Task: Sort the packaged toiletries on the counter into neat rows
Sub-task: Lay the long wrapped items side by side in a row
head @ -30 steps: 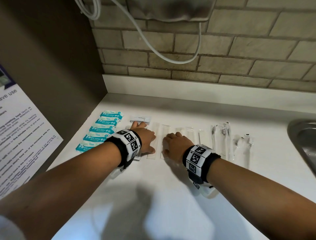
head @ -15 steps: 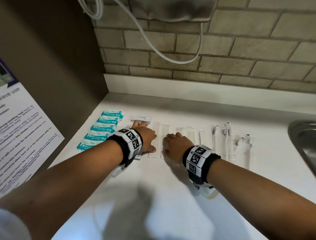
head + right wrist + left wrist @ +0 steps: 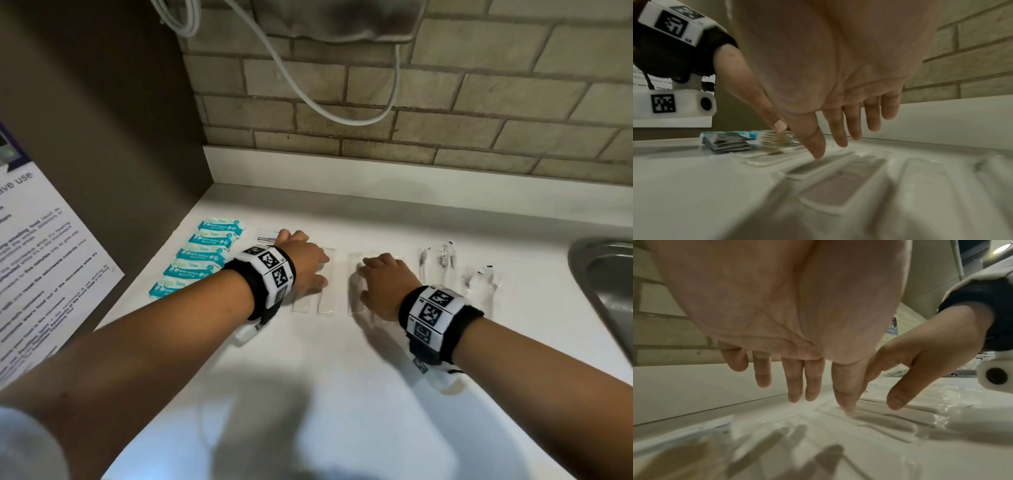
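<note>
On the white counter (image 3: pixel 342 394) the packaged toiletries lie in a line running left to right, parallel to the tan brick wall (image 3: pixel 445 102) at the far side. At the far left, five teal-and-white flat sachets (image 3: pixel 202 257) overlap one another in a column that goes from near to far. Just right of them, at the far end, sits a small clear packet with dark thin pins inside (image 3: pixel 266 238). In the middle lie several long clear plastic sleeves holding flat white items (image 3: pixel 325 301), side by side with their long sides running near to far. Further right are clear wrapped packets with slim white tools (image 3: pixel 438 263), and beyond those a crumpled clear packet (image 3: pixel 481 284) near the steel sink rim (image 3: pixel 596 274).

The left hand (image 3: pixel 301 263) is spread palm down over the left part of the clear sleeves, its fingers straight and relaxed; in the left wrist view its thumb tip (image 3: pixel 846 405) presses on a sleeve while the other fingertips hover just above the counter. The right hand (image 3: pixel 383 284) is likewise flat and released over the sleeves just to the right, thumb tip (image 3: pixel 818 152) touching a sleeve edge. Neither hand grasps anything. The two hands are near each other but apart.

A white cable (image 3: pixel 308 99) loops down the wall, and a printed notice sheet (image 3: pixel 41 267) hangs on the brown panel at the left.
</note>
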`<state>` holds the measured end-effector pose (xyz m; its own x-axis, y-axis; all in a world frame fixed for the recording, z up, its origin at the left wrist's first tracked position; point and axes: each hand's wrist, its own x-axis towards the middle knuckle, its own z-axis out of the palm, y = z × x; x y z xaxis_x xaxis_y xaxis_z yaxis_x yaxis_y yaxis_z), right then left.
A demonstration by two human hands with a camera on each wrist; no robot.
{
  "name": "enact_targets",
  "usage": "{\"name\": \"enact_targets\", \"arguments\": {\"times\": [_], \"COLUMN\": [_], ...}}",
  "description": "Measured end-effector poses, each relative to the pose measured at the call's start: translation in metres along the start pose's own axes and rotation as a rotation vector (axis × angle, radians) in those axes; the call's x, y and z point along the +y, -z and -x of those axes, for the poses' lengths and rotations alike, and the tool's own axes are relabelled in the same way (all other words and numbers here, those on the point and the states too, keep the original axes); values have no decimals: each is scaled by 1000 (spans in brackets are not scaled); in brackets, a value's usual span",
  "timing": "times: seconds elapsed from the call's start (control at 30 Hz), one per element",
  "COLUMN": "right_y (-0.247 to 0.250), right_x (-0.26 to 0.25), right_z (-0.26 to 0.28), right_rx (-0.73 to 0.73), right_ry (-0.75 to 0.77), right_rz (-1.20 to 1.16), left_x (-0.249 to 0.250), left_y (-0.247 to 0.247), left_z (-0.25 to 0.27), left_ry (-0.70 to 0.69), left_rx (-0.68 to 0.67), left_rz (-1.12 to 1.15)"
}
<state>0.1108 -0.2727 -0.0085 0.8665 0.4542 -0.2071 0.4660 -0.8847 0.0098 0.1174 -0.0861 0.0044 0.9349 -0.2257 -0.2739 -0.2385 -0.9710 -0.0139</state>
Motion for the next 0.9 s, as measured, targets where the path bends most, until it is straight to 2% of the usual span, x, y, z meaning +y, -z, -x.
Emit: {"name": "enact_targets", "arguments": {"times": [0.13,0.3,0.9], "right_y": [-4,-11,-16], "right_x": [18,18,10], "right_z": [12,17,13], "right_rx": [-98,-121,-103], "right_ry": [-18,-12,-6], "right_rz": [47,-1,-59], "left_x": [33,61,47], "left_y": [-6,-18,-29], "left_z": [-3,-5,-7], "left_ry": [-109,-159,-135], "left_rx": [41,-28,-23], "left_rz": [-62,-147,-125]}}
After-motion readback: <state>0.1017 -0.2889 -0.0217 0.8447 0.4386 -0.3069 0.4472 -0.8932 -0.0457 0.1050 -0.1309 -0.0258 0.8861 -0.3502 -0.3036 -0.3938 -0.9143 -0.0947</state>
